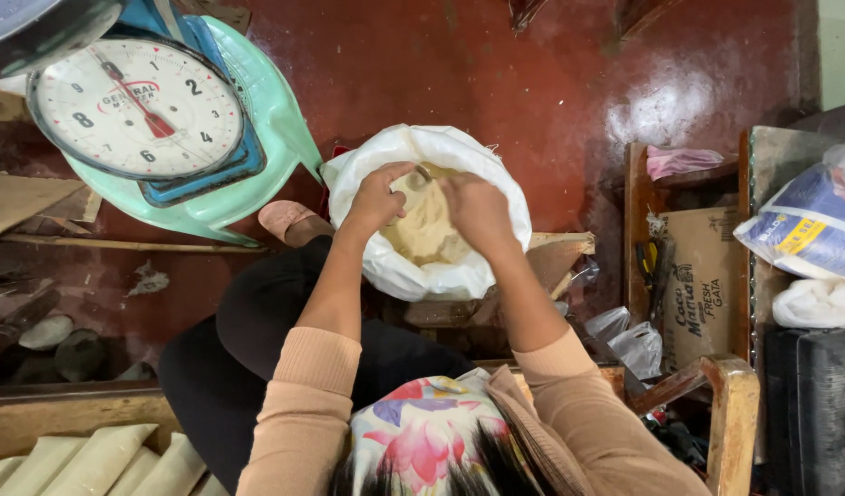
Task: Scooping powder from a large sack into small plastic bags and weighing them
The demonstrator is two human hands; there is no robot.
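Observation:
A white sack point(349, 179) stands open on the red floor in front of me, with pale yellowish powder point(429, 225) inside. Both my hands are over its mouth. My left hand point(379, 196) has its fingers curled and pinches the top edge of what looks like a small thin bag of the powder point(422, 176). My right hand point(478, 212) shows its back to me, its fingertips meeting the same edge from the other side. Its fingers are mostly hidden. My peach sleeves and dark trousers fill the lower middle.
A dial weighing scale point(136, 108) sits on a green plastic chair point(276, 110) at upper left. At right are wooden shelves point(636, 197) with a cardboard box point(707, 294), a blue-and-white sack point(804, 230), clear plastic bags point(629, 340) and a wooden chair arm point(730, 404). Pale wrapped rolls point(92, 464) lie at lower left.

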